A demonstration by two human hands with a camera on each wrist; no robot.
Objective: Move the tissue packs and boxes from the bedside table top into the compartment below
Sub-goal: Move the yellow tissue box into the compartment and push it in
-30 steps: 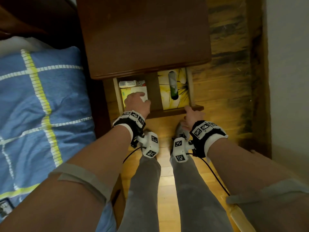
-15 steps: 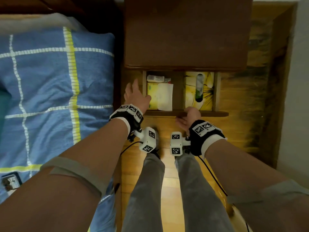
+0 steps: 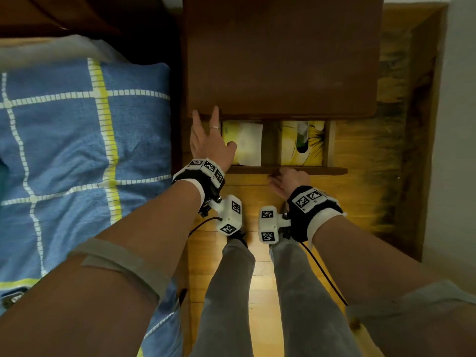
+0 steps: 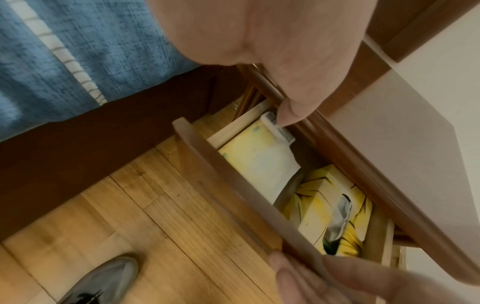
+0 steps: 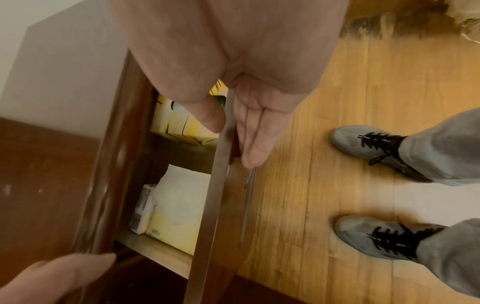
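The bedside table top (image 3: 280, 60) is bare brown wood. Below it the drawer (image 3: 322, 171) stands partly open. Inside lie a pale yellow tissue pack (image 3: 244, 143) on the left and a yellow tissue box (image 3: 304, 145) on the right. The left wrist view also shows a small white pack (image 4: 275, 127) behind the yellow pack (image 4: 257, 158). My left hand (image 3: 210, 136) is spread above the drawer's left end, fingertips at the table's front edge, holding nothing. My right hand (image 3: 288, 180) pinches the drawer front (image 5: 215, 185), thumb inside, fingers outside.
A bed with a blue checked blanket (image 3: 77, 150) lies close on the left. A pale wall (image 3: 458, 124) stands on the right. My feet in grey shoes (image 5: 376, 144) stand on the wooden floor (image 3: 360, 202) in front of the drawer.
My left hand has lifted off the yellow pack, left the drawer and reached up to the table edge. The drawer has slid further in; the small white pack is hidden from the head view.
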